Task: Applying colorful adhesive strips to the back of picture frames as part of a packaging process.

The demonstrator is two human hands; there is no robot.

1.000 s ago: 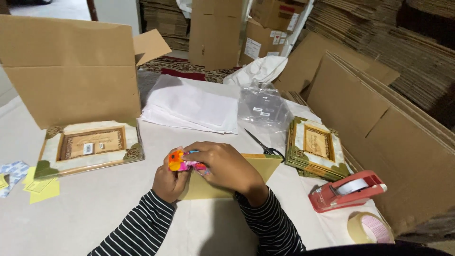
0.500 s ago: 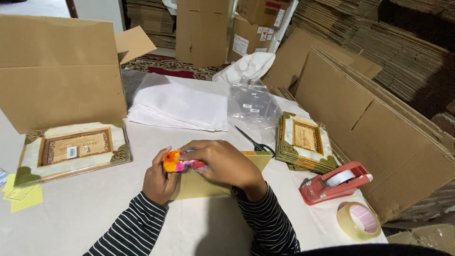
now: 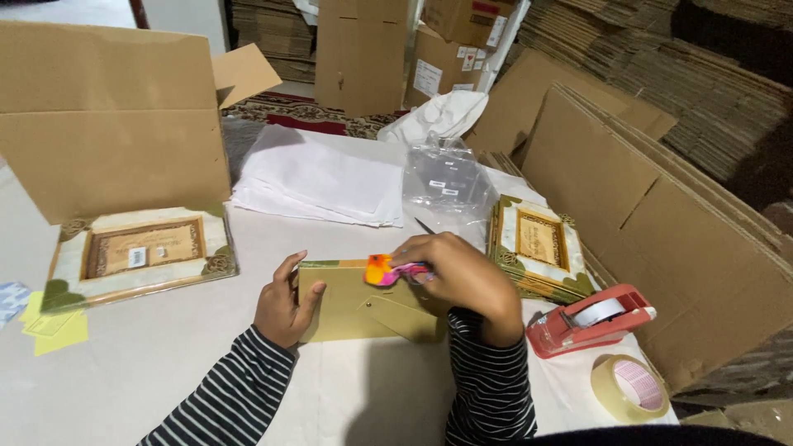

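- The picture frame (image 3: 363, 310) lies face down on the white table (image 3: 149, 363), directly in front of us between our two hands, its plain tan backing with the folded-flat easel stand turned upward.
- We judge it light and stiff, a flat rigid board, but the decorated edges and whatever glazing sits on the hidden face could chip or scratch, so it wants a grip at the two short ends or along the rim, not a press on the middle of the back.
- Its long axis runs left to right across our view, with the top long edge away from us; the stand's point aims toward our left.
- Our left hand (image 3: 282, 304) rests against the frame's left end, fingers curled narrowly on the edge to steady it.
- Our right hand (image 3: 458, 272) is closed around a small orange and pink tool (image 3: 388, 270), pressed at the frame's upper edge; what kind of tool it is we cannot tell.
- Nearby lie a second frame (image 3: 537, 244) face up to the right, another frame in an open cardboard box (image 3: 132, 256) at left, a stack of white sheets (image 3: 318, 177), a red tape dispenser (image 3: 591, 318) and a tape roll (image 3: 629, 388).
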